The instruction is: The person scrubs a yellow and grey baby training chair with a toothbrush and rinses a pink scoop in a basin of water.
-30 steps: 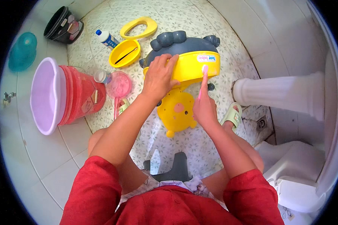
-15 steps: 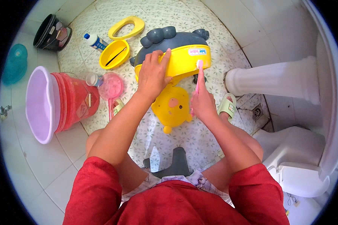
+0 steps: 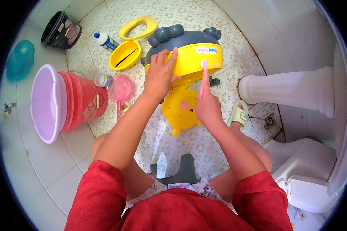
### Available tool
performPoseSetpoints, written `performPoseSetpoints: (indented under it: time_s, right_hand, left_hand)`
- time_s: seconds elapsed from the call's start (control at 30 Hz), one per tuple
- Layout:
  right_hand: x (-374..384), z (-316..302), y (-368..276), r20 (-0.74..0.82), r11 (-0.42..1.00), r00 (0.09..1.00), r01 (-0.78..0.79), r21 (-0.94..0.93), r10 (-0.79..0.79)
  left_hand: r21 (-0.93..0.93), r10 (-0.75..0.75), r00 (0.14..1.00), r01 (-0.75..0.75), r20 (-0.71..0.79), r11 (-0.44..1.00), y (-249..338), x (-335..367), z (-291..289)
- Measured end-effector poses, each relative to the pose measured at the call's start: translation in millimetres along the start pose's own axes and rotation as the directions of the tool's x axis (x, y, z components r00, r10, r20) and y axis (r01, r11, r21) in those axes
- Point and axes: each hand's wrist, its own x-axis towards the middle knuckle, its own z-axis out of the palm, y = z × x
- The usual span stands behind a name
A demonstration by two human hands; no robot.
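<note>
A child's potty (image 3: 192,59), yellow around the side with a grey rounded body and grey knobs, lies tipped on the tiled floor in front of me. Its yellow bear-face lid (image 3: 180,109) hangs toward me. My left hand (image 3: 160,75) holds the potty's left side, fingers over the yellow wall and thumb apart. A pink toothbrush (image 3: 204,64) is gripped in my right hand (image 3: 209,107), with the index finger stretched along its handle. The brush head touches the yellow wall, just below a small label.
Beyond the potty lie a yellow ring seat (image 3: 151,26), a yellow bowl (image 3: 133,61) holding a black stick-like brush, and a white-blue bottle (image 3: 106,41). Leftward stand a red bucket (image 3: 86,98), lilac basin (image 3: 36,104) and pink dipper (image 3: 123,88). A white pedestal (image 3: 285,88) and toilet (image 3: 312,192) stand right.
The brush head has slid slightly left along the potty's yellow wall. My left hand keeps its place on the potty. The whole view has shifted a little.
</note>
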Motion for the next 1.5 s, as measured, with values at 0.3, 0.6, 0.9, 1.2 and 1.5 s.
performPoseSetpoints:
  time_s: [0.3,0.6,0.9,1.2,1.5]
  right_hand:
    - [5.5,4.7,18.3,0.013,0.994,0.995,-0.104,0.044,0.104]
    - [8.8,17.3,20.3,-0.05,0.992,0.999,0.003,-0.124,-0.009]
    - [6.3,38.4,24.9,0.083,0.98,0.989,0.132,-0.148,-0.121]
    - [12.2,14.5,20.4,-0.064,1.0,0.998,-0.001,-0.026,-0.001]
    - [9.6,36.8,26.1,-0.027,0.985,0.994,0.099,-0.139,-0.104]
  left_hand:
    - [0.035,-0.002,1.0,0.001,0.006,0.999,2.8,0.3,-1.3]
    - [0.058,-0.021,1.0,0.021,-0.002,0.998,6.5,1.6,-2.5]
    - [0.065,-0.026,1.0,0.025,0.009,0.998,10.9,3.1,-2.1]
    - [0.058,-0.04,0.999,0.039,0.029,0.998,10.4,2.9,-2.8]
    - [0.046,-0.029,1.0,0.028,0.011,0.999,12.8,3.9,-4.0]
